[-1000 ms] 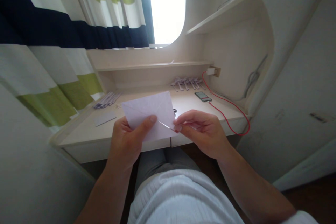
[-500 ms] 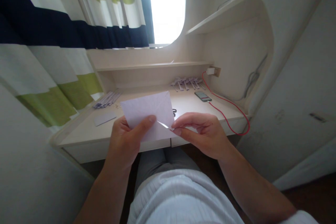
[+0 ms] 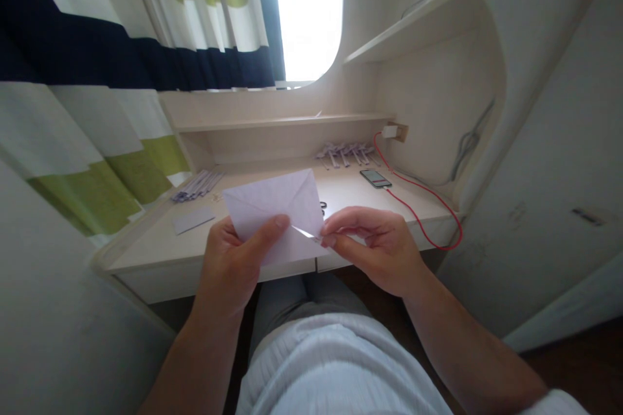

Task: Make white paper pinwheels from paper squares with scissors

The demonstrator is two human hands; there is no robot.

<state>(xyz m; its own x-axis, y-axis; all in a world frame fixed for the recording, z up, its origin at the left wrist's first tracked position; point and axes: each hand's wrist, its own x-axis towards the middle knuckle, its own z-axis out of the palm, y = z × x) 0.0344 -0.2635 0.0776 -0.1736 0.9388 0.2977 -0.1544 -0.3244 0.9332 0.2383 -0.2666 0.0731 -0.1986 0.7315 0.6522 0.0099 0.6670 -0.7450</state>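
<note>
Between my left grip (image 3: 233,258), clasping its left side, and my right grip (image 3: 377,240), pinching its lower right edge, the creased paper (image 3: 272,193) looks light, crisp and easily torn, so I'd hold it gently by the edges.

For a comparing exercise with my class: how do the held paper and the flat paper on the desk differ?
The held paper is raised in the left hand and right hand; the flat paper lies on the desk. The held paper shows creases; none can be made out on the flat paper. The held paper looks larger in view than the flat paper. Both are pale.
</note>
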